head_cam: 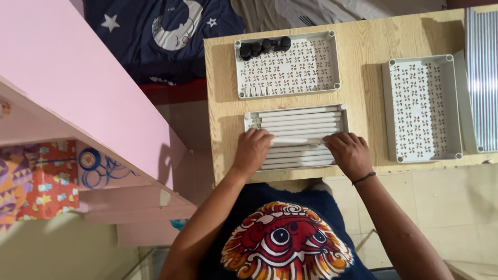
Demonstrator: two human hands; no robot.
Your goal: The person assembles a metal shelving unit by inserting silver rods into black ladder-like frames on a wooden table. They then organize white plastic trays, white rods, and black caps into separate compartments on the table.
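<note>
From above, both hands, left and right, pinch one white tube lying across the tubes in the near tray on the surface. An uneven grip could roll it off.

Left hand and right hand rest on white tubes lying side by side in perforated tray at near edge of wooden worktop. Both grips closed over one tube. Second tray behind holds black caps; empty tray toward right edge.
</note>
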